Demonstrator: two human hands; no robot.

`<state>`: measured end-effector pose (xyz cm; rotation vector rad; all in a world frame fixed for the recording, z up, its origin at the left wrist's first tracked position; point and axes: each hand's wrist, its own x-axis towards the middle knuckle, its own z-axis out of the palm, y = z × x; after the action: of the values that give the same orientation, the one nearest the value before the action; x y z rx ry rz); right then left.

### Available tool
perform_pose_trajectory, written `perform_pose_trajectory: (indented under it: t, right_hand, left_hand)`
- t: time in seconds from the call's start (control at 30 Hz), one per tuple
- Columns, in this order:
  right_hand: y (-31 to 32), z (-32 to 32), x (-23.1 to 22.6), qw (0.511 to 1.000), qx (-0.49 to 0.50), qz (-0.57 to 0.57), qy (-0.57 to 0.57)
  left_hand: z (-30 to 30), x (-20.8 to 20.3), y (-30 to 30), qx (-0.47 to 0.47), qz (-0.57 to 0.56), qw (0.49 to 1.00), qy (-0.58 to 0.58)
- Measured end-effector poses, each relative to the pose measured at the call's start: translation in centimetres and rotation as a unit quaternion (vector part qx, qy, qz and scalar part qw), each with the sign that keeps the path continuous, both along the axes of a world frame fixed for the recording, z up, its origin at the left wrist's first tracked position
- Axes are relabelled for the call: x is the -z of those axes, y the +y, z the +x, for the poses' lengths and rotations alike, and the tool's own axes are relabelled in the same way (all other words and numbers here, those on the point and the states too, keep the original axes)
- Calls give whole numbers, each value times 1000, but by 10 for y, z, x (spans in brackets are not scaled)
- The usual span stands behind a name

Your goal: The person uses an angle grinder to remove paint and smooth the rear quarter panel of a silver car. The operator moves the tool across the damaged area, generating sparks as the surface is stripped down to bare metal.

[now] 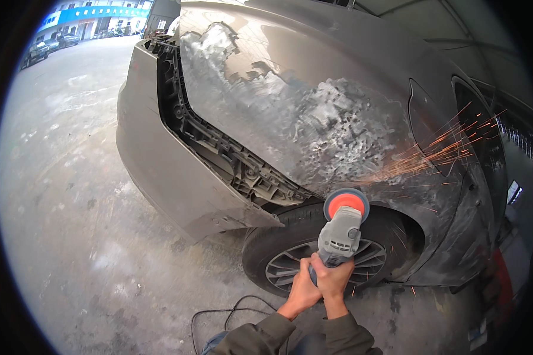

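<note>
A grey, dust-coated angle grinder [341, 234] points away from me, with a round red-centred disc [347, 202] at its far end. My right hand [334, 278] is wrapped round the rear of the body. Close beside it on the left, my left hand [304, 291] also grips the handle, its fingers partly hidden. The disc is at the lower edge of a car's rear side panel [346, 130], just above the wheel arch. Orange sparks [444, 148] fly off to the upper right. Patches of the panel are bare, rough and scraped.
Below the disc stands the car's wheel [326, 260]. On the left, the bumper [160, 154] hangs apart from the body, leaving a gap with dark brackets. A black cable [228, 310] curls over the concrete floor [95, 219]. Parked cars [53, 44] stand far left.
</note>
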<state>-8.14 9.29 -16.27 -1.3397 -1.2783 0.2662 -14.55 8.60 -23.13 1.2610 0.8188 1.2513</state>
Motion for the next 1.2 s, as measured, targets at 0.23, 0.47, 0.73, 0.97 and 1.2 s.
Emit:
perform_pose_trajectory:
  t: [0.23, 0.47, 0.73, 0.97, 1.2]
  right_hand:
    - [4, -29, -16, 998, -8, 28, -62]
    - [3, -33, -17, 996, 2, 11, -90]
    - [-9, -7, -4, 999, 27, 9, -34]
    - [-9, -6, -4, 999, 19, 9, -43]
    - [-3, -13, -6, 996, 22, -7, -87]
  left_hand:
    - [-7, 2, 7, -44, 13, 998, -35]
    - [-6, 2, 3, -73, 24, 995, -56]
    - [10, 9, -11, -10, -8, 999, -34]
    - [5, 4, -12, 8, -36, 999, -14]
    - [2, 7, -6, -31, -11, 999, -37]
